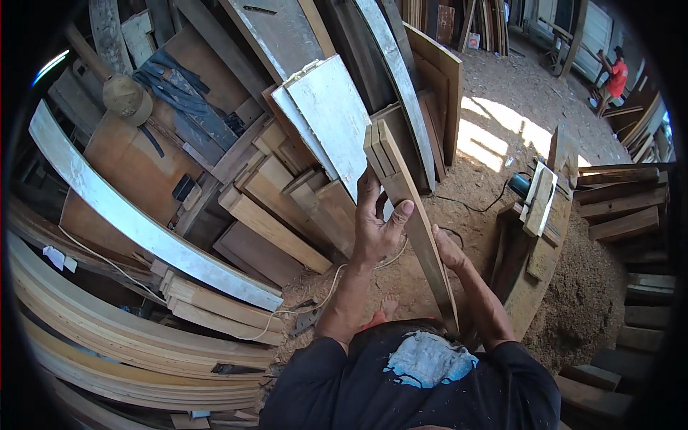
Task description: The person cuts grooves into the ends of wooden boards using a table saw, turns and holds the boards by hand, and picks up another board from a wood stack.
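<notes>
A narrow stack of long wooden boards (pixel 423 251) stands tilted in front of my chest, its layered upper end pointing away from me. My left hand (pixel 381 228) is wrapped around the left side of the boards near that upper end, with the thumb lying across their face. Lower down, my right hand (pixel 448 249) grips the right edge; most of its fingers are hidden behind the wood. The lower end reaches down to my dark shirt (pixel 344 383). Just beyond the boards leans a white painted panel (pixel 333 107).
Timber pieces (pixel 279 197) lean at the left. Curved laminated boards (pixel 136 351) lie at the lower left. On the right, a workbench (pixel 527 290) bears wood pieces and a teal power tool (pixel 519 184), beside a sawdust heap (pixel 584 297). A person in red (pixel 616 75) is far off.
</notes>
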A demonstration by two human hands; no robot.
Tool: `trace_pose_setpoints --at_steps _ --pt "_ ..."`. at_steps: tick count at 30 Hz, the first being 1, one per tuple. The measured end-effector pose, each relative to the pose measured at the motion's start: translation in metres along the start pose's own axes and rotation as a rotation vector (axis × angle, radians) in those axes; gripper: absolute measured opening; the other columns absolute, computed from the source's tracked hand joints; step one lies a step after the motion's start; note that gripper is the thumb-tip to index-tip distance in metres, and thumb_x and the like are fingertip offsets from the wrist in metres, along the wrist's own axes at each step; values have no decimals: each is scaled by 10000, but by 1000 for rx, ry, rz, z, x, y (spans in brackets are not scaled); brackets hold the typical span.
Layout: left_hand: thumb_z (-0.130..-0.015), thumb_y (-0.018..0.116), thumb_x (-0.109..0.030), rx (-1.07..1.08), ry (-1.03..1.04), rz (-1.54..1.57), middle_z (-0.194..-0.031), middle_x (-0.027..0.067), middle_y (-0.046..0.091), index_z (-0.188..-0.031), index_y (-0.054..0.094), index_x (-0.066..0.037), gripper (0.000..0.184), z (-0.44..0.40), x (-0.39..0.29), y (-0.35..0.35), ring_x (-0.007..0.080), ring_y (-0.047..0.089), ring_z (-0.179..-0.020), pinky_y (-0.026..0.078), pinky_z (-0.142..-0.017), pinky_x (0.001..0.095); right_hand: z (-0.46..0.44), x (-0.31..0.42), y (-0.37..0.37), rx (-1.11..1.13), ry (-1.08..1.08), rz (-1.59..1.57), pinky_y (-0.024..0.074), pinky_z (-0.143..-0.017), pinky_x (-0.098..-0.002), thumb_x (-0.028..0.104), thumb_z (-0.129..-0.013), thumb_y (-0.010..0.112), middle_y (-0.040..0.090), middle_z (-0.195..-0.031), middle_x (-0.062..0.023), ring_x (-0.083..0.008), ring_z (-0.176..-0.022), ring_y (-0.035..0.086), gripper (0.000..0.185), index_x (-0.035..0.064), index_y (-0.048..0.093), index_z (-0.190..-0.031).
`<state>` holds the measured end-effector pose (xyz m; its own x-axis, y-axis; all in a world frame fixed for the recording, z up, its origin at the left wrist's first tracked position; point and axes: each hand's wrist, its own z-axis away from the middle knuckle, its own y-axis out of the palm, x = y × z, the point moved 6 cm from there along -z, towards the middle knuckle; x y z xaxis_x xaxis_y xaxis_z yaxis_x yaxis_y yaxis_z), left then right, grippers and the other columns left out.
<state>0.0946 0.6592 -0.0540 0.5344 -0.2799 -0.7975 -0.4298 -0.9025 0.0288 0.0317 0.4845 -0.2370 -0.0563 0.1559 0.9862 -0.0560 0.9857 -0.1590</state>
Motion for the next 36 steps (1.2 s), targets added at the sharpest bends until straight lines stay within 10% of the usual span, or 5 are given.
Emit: trace_pose_setpoints --at_steps 14,19,21,25,36 --pt "-935 752 -303 -99 64 -374 -1520 186 422 -1497 451 50 728 7 -12 0 259 439 -1387 341 -1185 396 26 -58 19 140 264 -377 482 -934 -347 576 -1100 151 647 -1145 -88 -161 -1013 577 745 31 533 -1432" --pt "-890 653 -681 198 464 476 -1550 243 410 -1445 376 168 1051 -6 -166 10 356 434 -1369 310 -1123 421 31 -57 2 26 277 -289 482 -857 -325 583 -1100 167 623 -1042 -55 -134 -925 555 714 39 571 -1324" --pt "-987 610 -418 256 226 481 -1239 119 530 -1193 530 -46 433 55 -199 11 328 469 -1242 383 -1020 422 31 -39 -6 -127 209 -218 491 -691 -304 601 -1094 174 606 -816 -7 -110 -730 541 718 76 664 -1110" --pt "-1090 426 -397 440 135 661 -1397 -150 613 -1459 576 -255 423 7 -270 50 173 528 -1249 310 -1071 443 34 -48 -11 -17 244 -318 462 -950 -332 547 -1114 164 602 -1170 -64 -132 -1054 523 714 -2 534 -1382" --pt "-1009 556 -495 250 489 456 -1212 -10 611 -1221 671 -268 331 11 -209 57 254 439 -1289 267 -1143 519 50 -69 -22 -49 268 -279 500 -833 -327 584 -1101 167 664 -990 -54 -129 -910 580 740 36 627 -1290"
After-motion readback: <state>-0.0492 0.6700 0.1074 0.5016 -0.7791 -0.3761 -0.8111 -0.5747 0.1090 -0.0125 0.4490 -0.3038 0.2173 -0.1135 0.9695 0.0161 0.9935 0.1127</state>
